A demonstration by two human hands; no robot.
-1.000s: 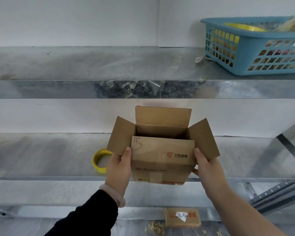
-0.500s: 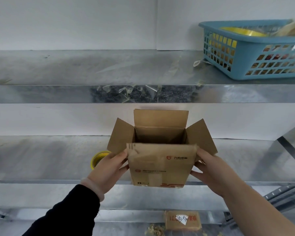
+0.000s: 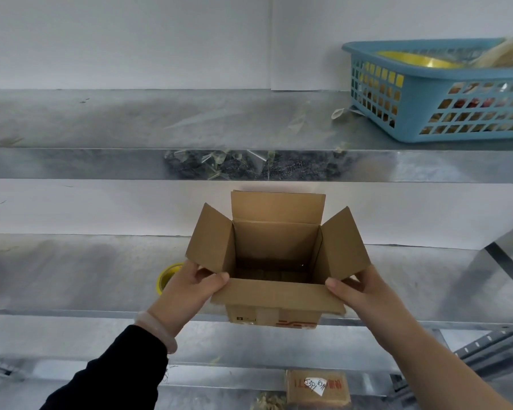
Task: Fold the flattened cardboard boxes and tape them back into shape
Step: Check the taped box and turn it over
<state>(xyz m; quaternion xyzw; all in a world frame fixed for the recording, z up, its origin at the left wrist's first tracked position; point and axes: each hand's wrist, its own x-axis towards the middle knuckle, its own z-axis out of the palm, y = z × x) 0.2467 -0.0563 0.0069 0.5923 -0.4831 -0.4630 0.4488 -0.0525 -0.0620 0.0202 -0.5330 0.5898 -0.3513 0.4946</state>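
Blue plastic basket (image 3: 462,76) at the right of the upper metal shelf (image 3: 131,119); labelled brown packet (image 3: 317,386) far below.

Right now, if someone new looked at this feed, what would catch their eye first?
The open cardboard box in the centre, all four flaps spread, gripped at its near corners by the left hand and right hand. Then the blue basket at upper right on the top shelf, and a yellow tape roll on the middle shelf, partly hidden behind the left hand.
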